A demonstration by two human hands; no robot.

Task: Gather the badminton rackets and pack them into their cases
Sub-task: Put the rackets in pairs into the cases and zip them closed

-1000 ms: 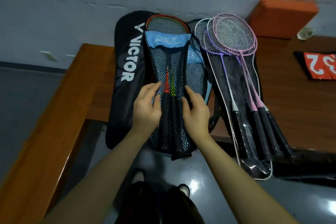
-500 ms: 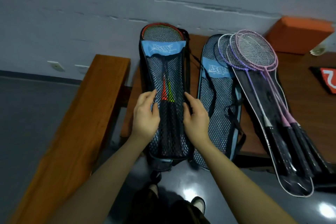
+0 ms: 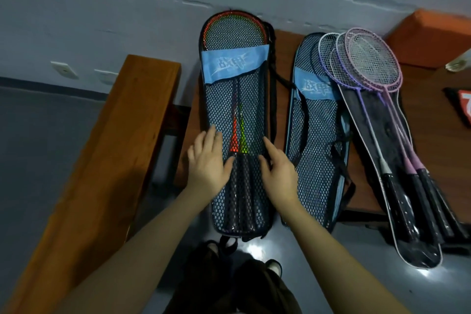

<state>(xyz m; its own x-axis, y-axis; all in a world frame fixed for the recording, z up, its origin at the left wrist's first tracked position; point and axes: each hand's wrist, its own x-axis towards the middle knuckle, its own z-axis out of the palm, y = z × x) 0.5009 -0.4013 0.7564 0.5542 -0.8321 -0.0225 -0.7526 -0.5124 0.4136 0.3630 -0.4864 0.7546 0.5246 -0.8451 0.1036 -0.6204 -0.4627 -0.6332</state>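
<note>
Rackets (image 3: 237, 135), red and green, sit inside the mesh case (image 3: 235, 115); my left hand (image 3: 207, 160) and right hand (image 3: 279, 169) rest flat-fingered on it, gripping nothing. Purple rackets (image 3: 367, 69) beside the second mesh case (image 3: 316, 140) remain unpacked, I judge.

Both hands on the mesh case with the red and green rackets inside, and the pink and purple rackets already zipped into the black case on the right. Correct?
Not quite. The head view shows the pink and purple rackets lying loose on top of the black case, not zipped inside. The rest holds: left hand and right hand rest on the mesh case holding the red and green rackets.
</note>
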